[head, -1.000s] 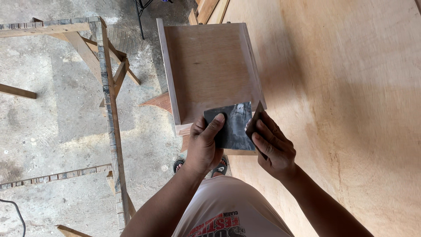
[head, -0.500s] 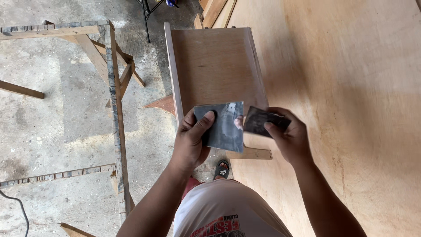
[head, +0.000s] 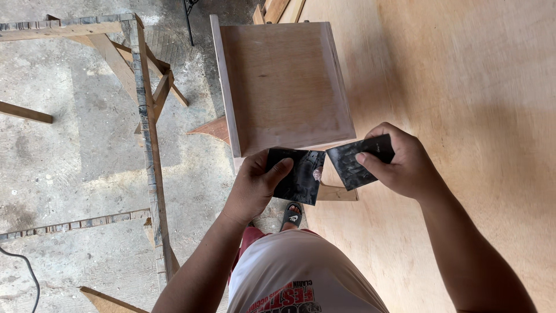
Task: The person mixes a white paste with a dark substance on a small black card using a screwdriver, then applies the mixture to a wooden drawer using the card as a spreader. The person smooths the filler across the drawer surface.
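My left hand (head: pixel 255 185) grips a dark square sheet of sandpaper (head: pixel 296 177) by its left edge, thumb across its face. A second dark piece of sandpaper (head: pixel 358 161) is pinched in my right hand (head: pixel 402 162), just to the right of the first; the two pieces sit apart. Both are held just below the near edge of a small wooden box-like panel (head: pixel 284 81) with raised side strips.
A large plywood sheet (head: pixel 463 104) fills the right side. A wooden trestle frame (head: pixel 147 116) stands on the concrete floor (head: pixel 69 145) at left. My sandalled foot (head: pixel 292 214) shows below the sandpaper. A black cable (head: pixel 23 278) lies at the lower left.
One sandpaper sheet held by both hands has come apart into two pieces. My right hand has moved to the right with its piece, and the left keeps the other.
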